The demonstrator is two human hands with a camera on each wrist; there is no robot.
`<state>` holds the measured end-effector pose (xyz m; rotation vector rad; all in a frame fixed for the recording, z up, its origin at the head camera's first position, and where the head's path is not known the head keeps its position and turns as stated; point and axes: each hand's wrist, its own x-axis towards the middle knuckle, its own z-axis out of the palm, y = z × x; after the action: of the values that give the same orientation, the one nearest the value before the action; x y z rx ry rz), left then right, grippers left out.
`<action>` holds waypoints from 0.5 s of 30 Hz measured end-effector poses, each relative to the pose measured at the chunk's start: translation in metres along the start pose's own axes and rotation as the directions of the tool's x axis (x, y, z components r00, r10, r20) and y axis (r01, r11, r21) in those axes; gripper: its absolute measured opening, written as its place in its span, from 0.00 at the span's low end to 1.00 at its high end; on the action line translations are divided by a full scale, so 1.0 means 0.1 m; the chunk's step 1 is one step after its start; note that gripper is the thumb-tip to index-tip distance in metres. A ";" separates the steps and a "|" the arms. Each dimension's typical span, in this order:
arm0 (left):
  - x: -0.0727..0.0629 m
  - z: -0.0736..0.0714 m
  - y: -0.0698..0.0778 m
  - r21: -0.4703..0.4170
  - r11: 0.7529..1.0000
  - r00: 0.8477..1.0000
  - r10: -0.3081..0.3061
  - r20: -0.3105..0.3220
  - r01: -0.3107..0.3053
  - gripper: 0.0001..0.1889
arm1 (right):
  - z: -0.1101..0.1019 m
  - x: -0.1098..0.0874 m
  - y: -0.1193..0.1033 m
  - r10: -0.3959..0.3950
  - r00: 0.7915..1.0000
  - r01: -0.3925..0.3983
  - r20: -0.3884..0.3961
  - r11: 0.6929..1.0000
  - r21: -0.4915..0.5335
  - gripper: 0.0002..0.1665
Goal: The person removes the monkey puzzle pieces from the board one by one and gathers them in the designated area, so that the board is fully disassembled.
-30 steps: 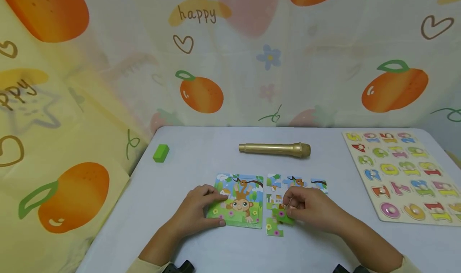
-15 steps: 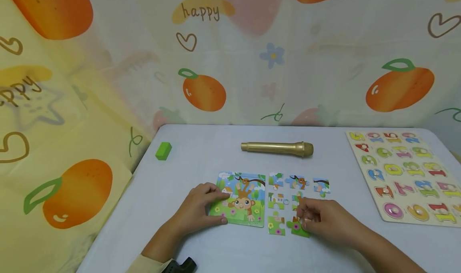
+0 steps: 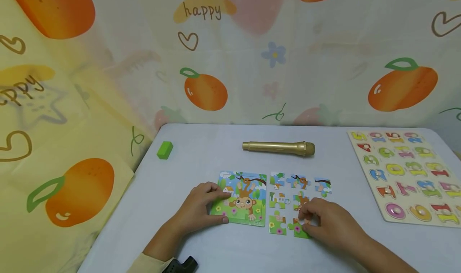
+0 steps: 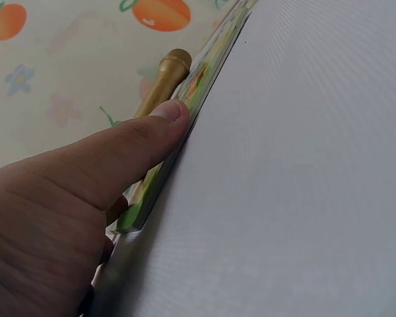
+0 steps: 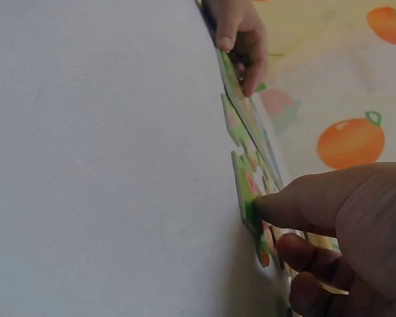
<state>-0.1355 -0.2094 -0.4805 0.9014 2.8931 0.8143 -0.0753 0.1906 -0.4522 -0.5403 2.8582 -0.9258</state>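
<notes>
My left hand point(image 3: 197, 207) rests on the left side of a square puzzle board point(image 3: 244, 199) printed with a monkey. Its thumb and index finger lie on the board, and the thumb point(image 4: 135, 142) is fairly straight along the near edge in the left wrist view. To the right, my right hand point(image 3: 333, 223) pinches a green puzzle piece point(image 3: 299, 230) with a pink flower, between thumb and curled fingers. In the right wrist view that piece point(image 5: 245, 188) sits low over the table. Several loose pieces lie in rows beside the board, including a yellow-flowered corner piece point(image 3: 276, 226) just left of it.
A gold microphone point(image 3: 277, 147) lies behind the puzzle. A green block point(image 3: 165, 150) stands at the back left of the white table point(image 3: 216, 251). At the right lies a number board point(image 3: 407, 177) with knobbed pieces. A fruit-print cloth point(image 3: 245, 65) hangs behind.
My right hand has moved right with the green piece, from over the left column to the bottom row's middle, and lowered it there. My left hand has stayed on the board.
</notes>
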 end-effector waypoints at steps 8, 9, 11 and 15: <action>0.00 -0.02 0.01 -0.006 1.000 1.000 -0.011 0.011 0.011 0.34 | 0.05 -0.01 0.03 -0.043 0.999 0.042 -0.020 0.999 -0.024 0.15; 0.00 -0.02 0.01 -0.007 1.000 1.000 -0.014 0.013 0.014 0.34 | 0.05 -0.01 0.03 -0.046 0.999 0.045 -0.020 0.999 -0.026 0.15; 0.00 -0.02 0.01 -0.007 1.000 1.000 -0.018 0.018 0.018 0.34 | 0.04 -0.01 0.03 -0.048 0.999 0.047 -0.020 0.998 -0.033 0.15; -0.01 -0.02 0.01 0.001 1.000 1.000 -0.010 0.022 0.010 0.34 | -0.01 0.02 -0.01 -0.019 1.000 0.018 -0.006 1.000 -0.012 0.15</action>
<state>-0.1346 -0.2100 -0.4787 0.8893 2.8771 0.7979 -0.0769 0.1902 -0.4509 -0.5670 2.8707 -0.9154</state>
